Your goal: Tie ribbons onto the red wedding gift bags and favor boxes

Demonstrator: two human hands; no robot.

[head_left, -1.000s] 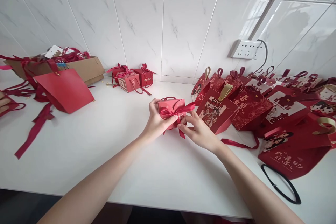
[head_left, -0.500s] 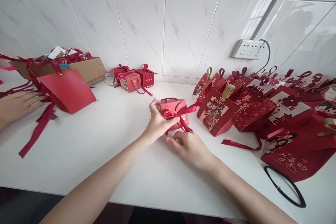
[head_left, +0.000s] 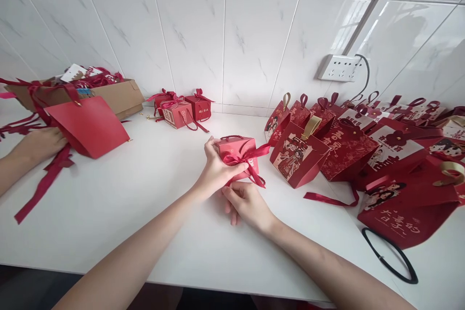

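**White tiled wall (head_left: 196, 34), white table (head_left: 145, 203), one small red box (head_left: 237, 146) in hand**

The box sits at the centre of the frame, tied with one red bow (head_left: 250, 156); pale lettering on it is partly covered and cannot be read. The left hand (head_left: 217, 170) grips it from the side, thumb pressed over the bow. The right hand (head_left: 250, 202) is bent in just below the box, thumb and forefinger close together at its lower edge; whether they pinch the ribbon's tail, I cannot tell.

Writing is clearest at the right. The front bag (head_left: 410, 210), lower right, reads 大喜的日子; another bag (head_left: 343, 155) shows 吾家. More red gift bags (head_left: 392, 147) overlap behind, too crowded to count. One black loop (head_left: 410, 265) lies at lower right, and one white power strip (head_left: 337, 68) is on the wall, upper right.

Upper centre-left, three small bow-tied boxes (head_left: 178, 116) stand together, their print too small to read. At the left are one cardboard box (head_left: 121, 98) heaped with ribbons, one plain red bag (head_left: 89, 126) and one co-worker's hand (head_left: 47, 141), its fingertips hidden.
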